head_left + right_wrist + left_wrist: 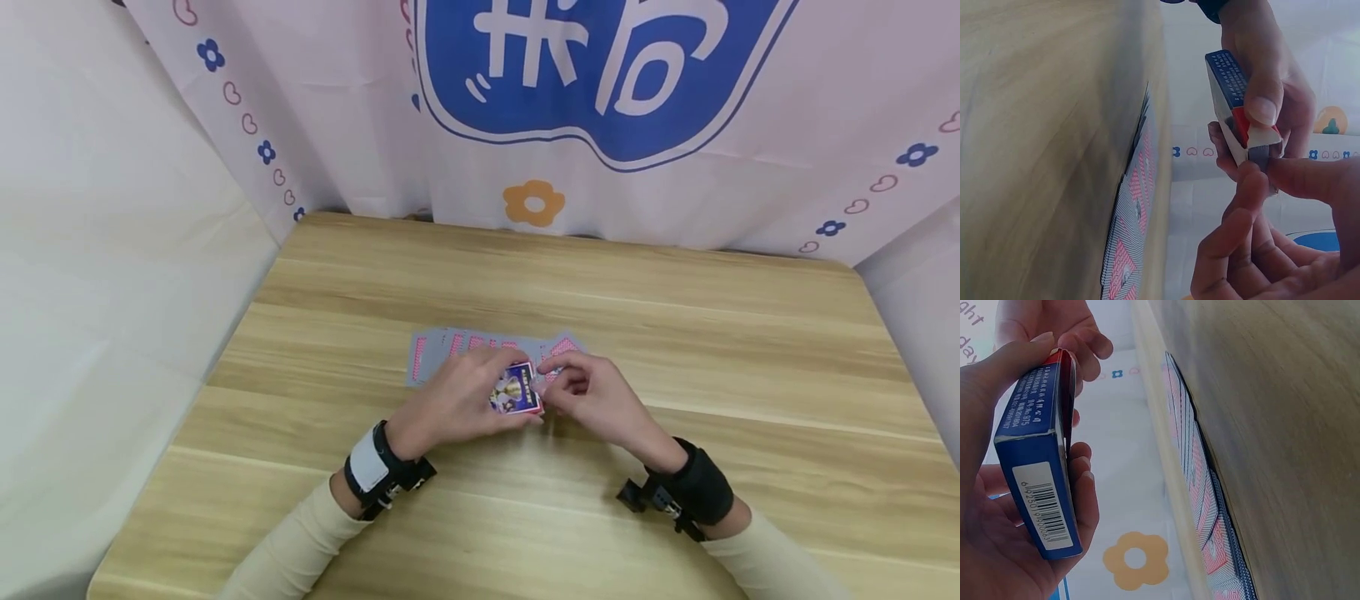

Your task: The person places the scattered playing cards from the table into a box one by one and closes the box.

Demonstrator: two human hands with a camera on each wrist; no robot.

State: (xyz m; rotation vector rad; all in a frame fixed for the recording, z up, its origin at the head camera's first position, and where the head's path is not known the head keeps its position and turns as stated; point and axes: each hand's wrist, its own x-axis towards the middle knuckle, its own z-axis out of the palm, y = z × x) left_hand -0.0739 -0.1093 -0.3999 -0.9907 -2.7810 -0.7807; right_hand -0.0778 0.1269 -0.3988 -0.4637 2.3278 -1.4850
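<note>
My left hand (457, 398) grips a blue card box (514, 390) with a picture on its face, held above the table. In the left wrist view, the box (1040, 503) shows a barcode on its closed end. My right hand (603, 402) is at the other end, where the right wrist view shows a torn white flap (1264, 136) and the grey edges of playing cards (1259, 156) at the mouth. Its thumb and index finger pinch those cards. Overlapping playing cards (430, 358), red-patterned backs up, lie spread on the table behind both hands, partly hidden by them.
The wood-grain table (675, 317) extends around the hands on every side. A white printed cloth (360, 150) hangs along its far edge, and a plain white sheet (112, 292) is at the left. Both wrists wear black straps (693, 483) with small cameras.
</note>
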